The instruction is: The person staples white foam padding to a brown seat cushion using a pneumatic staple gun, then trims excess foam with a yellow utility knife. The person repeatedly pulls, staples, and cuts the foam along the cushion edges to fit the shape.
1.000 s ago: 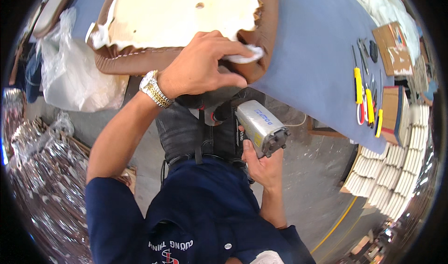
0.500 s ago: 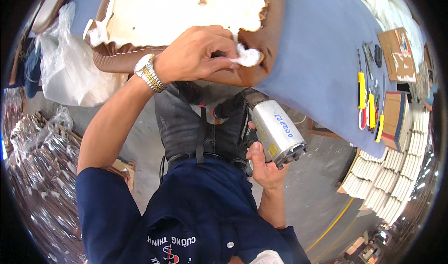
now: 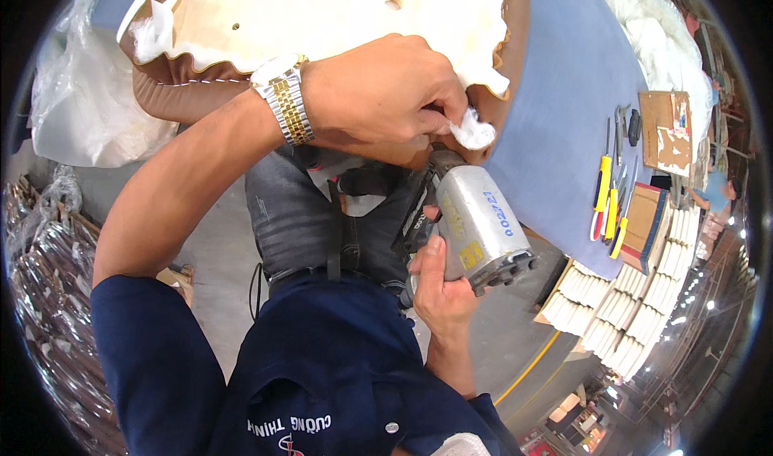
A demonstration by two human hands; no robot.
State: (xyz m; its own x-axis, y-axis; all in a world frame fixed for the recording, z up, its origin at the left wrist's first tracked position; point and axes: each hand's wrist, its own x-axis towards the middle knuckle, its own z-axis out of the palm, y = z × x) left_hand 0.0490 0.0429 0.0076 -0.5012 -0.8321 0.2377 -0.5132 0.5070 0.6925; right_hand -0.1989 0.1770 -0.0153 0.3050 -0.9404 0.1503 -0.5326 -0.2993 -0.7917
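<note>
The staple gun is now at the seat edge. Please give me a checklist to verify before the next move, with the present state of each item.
1. Left hand pinches brown cover and white padding at the edge: ok.
2. Right hand grips the staple gun: ok.
3. Gun nose against the seat edge: cannot tell, it is hidden under the left hand.
4. Left fingers clear of the nose: not ok, they are very close.
5. Seat rests on the blue table: ok.
6. Yellow-handled tools lie apart from the seat: ok.
</note>
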